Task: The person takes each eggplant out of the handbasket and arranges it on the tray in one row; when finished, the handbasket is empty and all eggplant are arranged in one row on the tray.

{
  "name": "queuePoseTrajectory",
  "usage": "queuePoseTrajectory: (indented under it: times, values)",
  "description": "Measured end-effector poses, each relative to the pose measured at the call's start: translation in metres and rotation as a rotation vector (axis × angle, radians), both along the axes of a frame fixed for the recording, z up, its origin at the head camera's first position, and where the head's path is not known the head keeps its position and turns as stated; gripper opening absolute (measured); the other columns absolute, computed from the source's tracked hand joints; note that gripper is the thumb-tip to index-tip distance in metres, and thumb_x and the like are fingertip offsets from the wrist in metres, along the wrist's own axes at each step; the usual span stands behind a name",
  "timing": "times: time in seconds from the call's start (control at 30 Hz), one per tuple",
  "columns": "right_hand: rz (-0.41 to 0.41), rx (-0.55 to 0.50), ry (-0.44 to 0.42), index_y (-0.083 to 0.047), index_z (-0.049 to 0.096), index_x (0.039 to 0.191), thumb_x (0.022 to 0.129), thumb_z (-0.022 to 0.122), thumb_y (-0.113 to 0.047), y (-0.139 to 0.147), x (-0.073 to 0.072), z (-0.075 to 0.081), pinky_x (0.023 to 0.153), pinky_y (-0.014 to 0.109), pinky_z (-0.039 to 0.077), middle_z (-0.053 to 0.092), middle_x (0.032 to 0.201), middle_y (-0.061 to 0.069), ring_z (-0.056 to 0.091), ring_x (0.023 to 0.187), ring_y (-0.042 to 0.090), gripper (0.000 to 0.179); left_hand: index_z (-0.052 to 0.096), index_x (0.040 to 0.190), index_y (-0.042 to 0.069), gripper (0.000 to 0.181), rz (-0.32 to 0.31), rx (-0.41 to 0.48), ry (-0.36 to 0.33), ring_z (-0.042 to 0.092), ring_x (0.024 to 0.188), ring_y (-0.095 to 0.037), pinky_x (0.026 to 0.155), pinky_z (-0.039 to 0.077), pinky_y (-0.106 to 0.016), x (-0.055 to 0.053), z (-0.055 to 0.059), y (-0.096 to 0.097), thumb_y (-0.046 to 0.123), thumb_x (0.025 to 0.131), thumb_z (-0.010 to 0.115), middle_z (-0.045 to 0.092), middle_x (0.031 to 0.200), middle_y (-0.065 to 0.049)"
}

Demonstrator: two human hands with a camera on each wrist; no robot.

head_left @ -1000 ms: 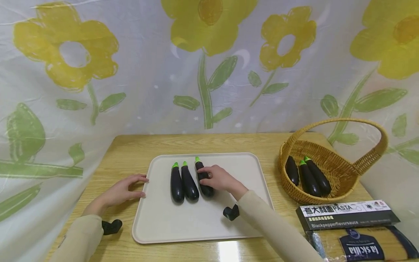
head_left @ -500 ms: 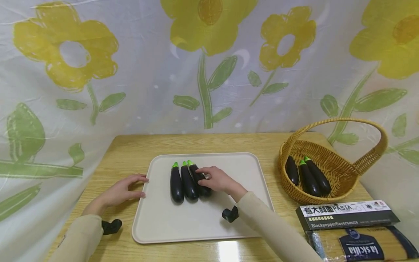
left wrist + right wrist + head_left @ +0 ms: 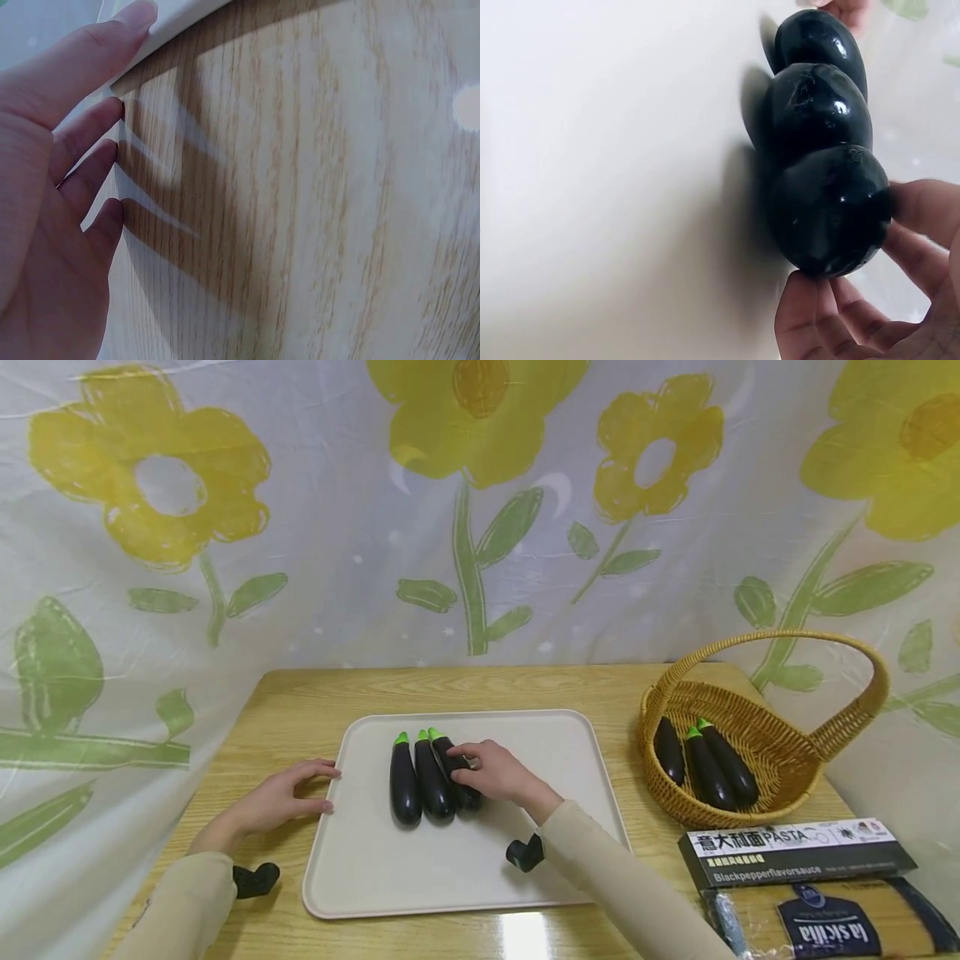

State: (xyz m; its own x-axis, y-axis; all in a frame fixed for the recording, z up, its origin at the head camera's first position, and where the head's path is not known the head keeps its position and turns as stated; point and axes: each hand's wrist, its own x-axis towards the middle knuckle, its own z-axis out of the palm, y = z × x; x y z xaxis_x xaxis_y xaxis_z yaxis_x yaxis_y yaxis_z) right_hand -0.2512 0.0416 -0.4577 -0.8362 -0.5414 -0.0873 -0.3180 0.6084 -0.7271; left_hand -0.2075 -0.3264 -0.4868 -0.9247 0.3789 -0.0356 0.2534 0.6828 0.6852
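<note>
Three dark eggplants lie side by side on the white tray [image 3: 450, 881], green stem ends toward the back. My right hand [image 3: 498, 770] grips the rightmost eggplant [image 3: 469, 800] from above, thumb and fingers on its sides. In the right wrist view this eggplant [image 3: 829, 214] sits against the middle one [image 3: 821, 109]. The middle eggplant [image 3: 431, 781] lies close beside the left one [image 3: 405, 785]. My left hand [image 3: 273, 795] is at the tray's left edge, fingers spread. In the left wrist view its thumb [image 3: 112, 37] rests on the rim.
At the right, a wicker basket [image 3: 787, 768] with a tall handle holds three more eggplants [image 3: 708, 768]. In front of it lie a black pasta box [image 3: 798, 852] and a pack of spaghetti [image 3: 832, 922]. A flowered cloth [image 3: 337, 568] hangs behind the wooden table [image 3: 315, 693].
My right hand has slid the rightmost eggplant left against the middle one, and its stem end has swung left. During the last half second it shifts only slightly. My left hand stays in place.
</note>
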Motion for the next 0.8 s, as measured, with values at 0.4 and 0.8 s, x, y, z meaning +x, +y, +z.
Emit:
queuePoseTrajectory:
  times: [0.4, 0.8]
  values:
    - [-0.007, -0.018, 0.005, -0.01, 0.06, 0.133, 0.094, 0.064, -0.022, 0.002, 0.001, 0.001, 0.089, 0.039, 0.05, 0.056, 0.13, 0.021, 0.064, 0.105, 0.027, 0.041, 0.061, 0.128, 0.01, 0.051, -0.004, 0.002, -0.018, 0.032, 0.136, -0.048, 0.106, 0.027, -0.067, -0.001, 0.001, 0.0, 0.033, 0.086, 0.076, 0.043, 0.146, -0.022]
    - [-0.054, -0.067, -0.008, -0.011, 0.059, 0.134, 0.094, 0.063, -0.024, 0.014, 0.003, 0.007, 0.089, 0.043, 0.051, 0.057, 0.13, 0.019, 0.063, 0.108, 0.031, 0.042, 0.061, 0.127, 0.008, 0.051, -0.019, -0.001, 0.004, 0.034, 0.135, -0.048, 0.105, 0.028, -0.066, 0.0, 0.004, 0.002, 0.033, 0.085, 0.077, 0.045, 0.144, -0.023]
